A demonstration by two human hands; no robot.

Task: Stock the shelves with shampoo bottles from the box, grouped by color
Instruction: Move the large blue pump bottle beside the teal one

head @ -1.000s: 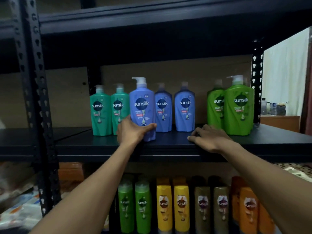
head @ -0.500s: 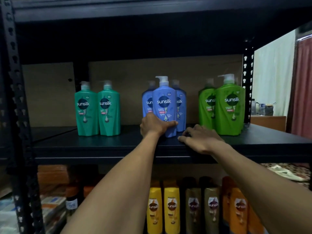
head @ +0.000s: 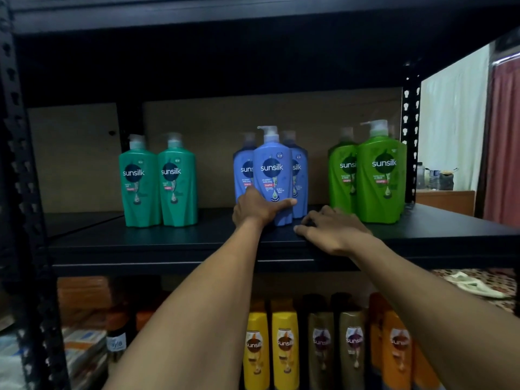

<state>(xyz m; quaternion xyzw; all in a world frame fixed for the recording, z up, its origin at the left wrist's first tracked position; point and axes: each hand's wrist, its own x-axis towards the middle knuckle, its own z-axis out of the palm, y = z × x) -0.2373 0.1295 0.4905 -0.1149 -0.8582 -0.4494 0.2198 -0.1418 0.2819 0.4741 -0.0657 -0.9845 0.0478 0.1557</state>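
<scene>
**Q:** What is the person holding?

**A:** The left hand (head: 260,208) wraps thumb and fingers round the base of the front blue bottle (head: 272,175), which stands upright on the black shelf (head: 168,240). The right hand (head: 334,230) holds nothing. It rests on the shelf just right of that bottle, fingers loosely spread. The two hands are near each other but apart.

**Q:** How many bottles stand around the front blue bottle?

**A:** This shelf carries seven pump bottles in all. Close behind the front one are two more blue bottles (head: 244,170), one showing at each side. Well to its left stand two teal bottles (head: 140,184), side by side. To its right stand two light green bottles (head: 381,175), the nearer one overlapping the other.

**Q:** And below it?

**A:** On the level beneath, two yellow bottles (head: 284,347) stand almost straight under the front blue bottle. Below and to its right are two brown bottles (head: 353,347). Further right are orange bottles (head: 396,350), at least two. The right arm hides part of that group, so their count is uncertain.
</scene>
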